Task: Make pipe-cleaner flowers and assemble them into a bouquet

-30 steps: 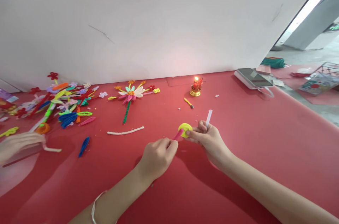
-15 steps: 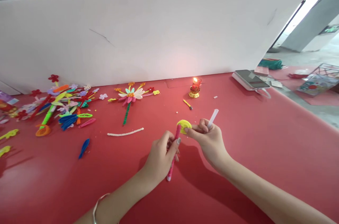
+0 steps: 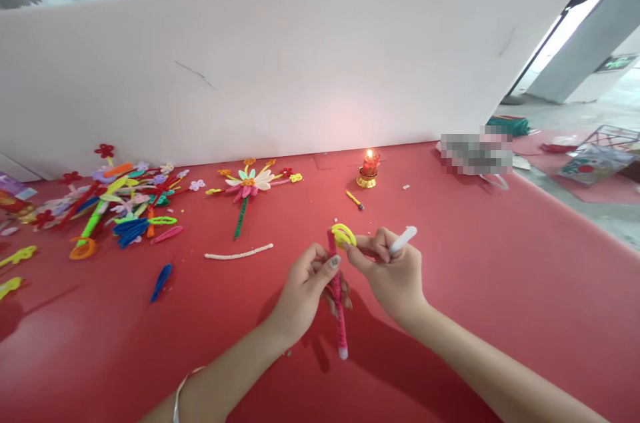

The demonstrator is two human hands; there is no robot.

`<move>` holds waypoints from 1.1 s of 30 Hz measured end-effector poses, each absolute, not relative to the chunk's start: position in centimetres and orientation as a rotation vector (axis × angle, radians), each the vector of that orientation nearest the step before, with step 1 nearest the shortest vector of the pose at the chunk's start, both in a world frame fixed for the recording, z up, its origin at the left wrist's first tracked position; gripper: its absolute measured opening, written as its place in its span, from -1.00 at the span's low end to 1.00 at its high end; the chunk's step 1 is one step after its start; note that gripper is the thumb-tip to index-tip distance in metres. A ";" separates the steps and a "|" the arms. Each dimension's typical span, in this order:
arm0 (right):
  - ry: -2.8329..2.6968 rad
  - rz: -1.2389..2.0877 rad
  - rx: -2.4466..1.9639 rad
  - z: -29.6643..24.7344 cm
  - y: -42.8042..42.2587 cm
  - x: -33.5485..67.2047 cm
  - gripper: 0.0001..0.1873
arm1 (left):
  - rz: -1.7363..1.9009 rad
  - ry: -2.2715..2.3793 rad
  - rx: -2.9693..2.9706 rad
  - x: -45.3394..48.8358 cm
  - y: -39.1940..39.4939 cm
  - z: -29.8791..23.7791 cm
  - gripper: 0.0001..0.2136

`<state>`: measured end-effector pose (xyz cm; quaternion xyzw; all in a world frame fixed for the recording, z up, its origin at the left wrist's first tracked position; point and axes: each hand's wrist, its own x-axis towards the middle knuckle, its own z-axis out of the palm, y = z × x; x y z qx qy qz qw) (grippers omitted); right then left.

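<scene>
My left hand (image 3: 305, 289) is closed around a pink pipe cleaner (image 3: 338, 309) that stands nearly upright, its lower end pointing toward me. At the top of the pink stem sits a yellow pipe-cleaner coil (image 3: 343, 235). My right hand (image 3: 393, 269) pinches that coil with thumb and forefinger and also grips a white stick (image 3: 403, 240) between its other fingers. Both hands hover just above the red table (image 3: 500, 263), close together.
A lit red candle in a gold holder (image 3: 369, 169) stands beyond the hands, with a small yellow piece (image 3: 355, 199) before it. A finished pipe-cleaner flower (image 3: 246, 186), a white pipe cleaner (image 3: 239, 252), a blue loop (image 3: 161, 280) and a colourful pile (image 3: 115, 203) lie left. White board behind.
The pink pipe cleaner has swung from pointing sideways to nearly upright in my left hand. The yellow coil has tilted. Another person's hand at the left edge has gone from view.
</scene>
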<state>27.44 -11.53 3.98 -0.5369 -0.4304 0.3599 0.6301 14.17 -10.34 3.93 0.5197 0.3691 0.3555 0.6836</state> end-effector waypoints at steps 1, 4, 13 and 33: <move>-1.021 0.776 -1.251 3.9 -11.5 27.5 -0.49 | 0.793 0.809 1.131 14.1 -10.3 4.0 -0.77; -1.115 0.646 -1.301 3.6 -11.4 27.4 -0.50 | 0.786 0.752 1.027 14.1 -10.2 4.0 -0.77; -1.735 -0.130 -0.965 3.2 -10.7 29.2 -0.81 | 0.699 0.654 0.819 13.6 -9.7 3.9 -0.77; -2.232 -0.363 -0.483 3.5 -9.0 31.8 -0.72 | 0.555 0.703 0.801 12.2 -8.4 3.9 -0.73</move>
